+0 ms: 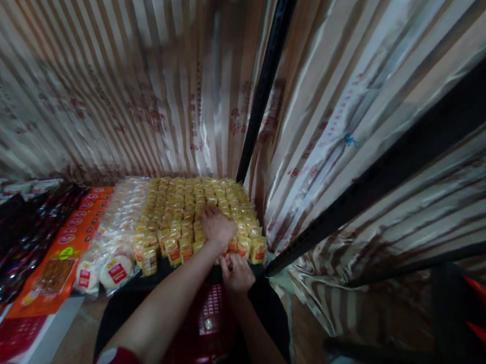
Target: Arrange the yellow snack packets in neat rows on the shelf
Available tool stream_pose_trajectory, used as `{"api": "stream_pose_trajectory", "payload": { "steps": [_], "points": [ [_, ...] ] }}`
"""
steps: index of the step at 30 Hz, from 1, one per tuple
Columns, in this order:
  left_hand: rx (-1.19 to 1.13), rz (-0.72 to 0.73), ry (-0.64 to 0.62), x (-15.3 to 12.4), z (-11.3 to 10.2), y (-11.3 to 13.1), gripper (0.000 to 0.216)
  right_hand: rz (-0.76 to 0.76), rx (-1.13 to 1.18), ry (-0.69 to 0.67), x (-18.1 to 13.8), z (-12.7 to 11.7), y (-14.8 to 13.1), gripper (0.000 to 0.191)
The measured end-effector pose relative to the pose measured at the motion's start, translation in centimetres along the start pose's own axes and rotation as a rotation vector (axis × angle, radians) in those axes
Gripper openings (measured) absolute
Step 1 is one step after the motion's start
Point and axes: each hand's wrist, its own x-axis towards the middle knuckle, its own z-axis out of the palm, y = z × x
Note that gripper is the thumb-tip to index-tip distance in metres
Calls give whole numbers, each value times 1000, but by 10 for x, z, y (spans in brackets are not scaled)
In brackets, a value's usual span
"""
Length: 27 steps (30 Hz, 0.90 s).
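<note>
Small yellow packets point(184, 204) in clear wrappers stand in tight rows, their front ones showing red and white labels. My left hand point(218, 225) lies over the rows with its fingers stretched forward on the packet tops. Just below it, at the front edge of the rows, is my right hand point(237, 272), fingers curled together against the front packets. Whatever is between those fingertips is too dim and small to make out.
Left of the packets lie clear bags of round white items point(116, 269), an orange package point(64, 257) and dark shiny packs point(20, 245). A red plastic basket point(209, 319) sits below my arms. Striped sheeting point(160, 86) hangs behind; dark metal bars point(271, 72) cross at right.
</note>
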Motion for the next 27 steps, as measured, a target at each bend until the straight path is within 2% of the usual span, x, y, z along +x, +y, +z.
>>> {"api": "stream_pose_trajectory", "payload": {
  "steps": [5,7,12,18,22,27],
  "points": [
    [-88,-208,-94,19,-1,9,53,-35,-5,39,0,2,1,33],
    [-116,-247,-104,22,-2,14,51,-30,-9,35,0,1,1,34],
    [-148,-208,-120,17,-1,20,46,-28,-30,24,0,0,0,36],
    [-125,-106,-110,16,6,12,48,-39,-22,18,1,1,1,35],
    [-160,-179,-51,26,10,11,51,-43,-44,21,1,1,1,36],
    [-251,-249,-55,41,12,13,49,-54,-58,40,1,2,2,35]
  ]
}}
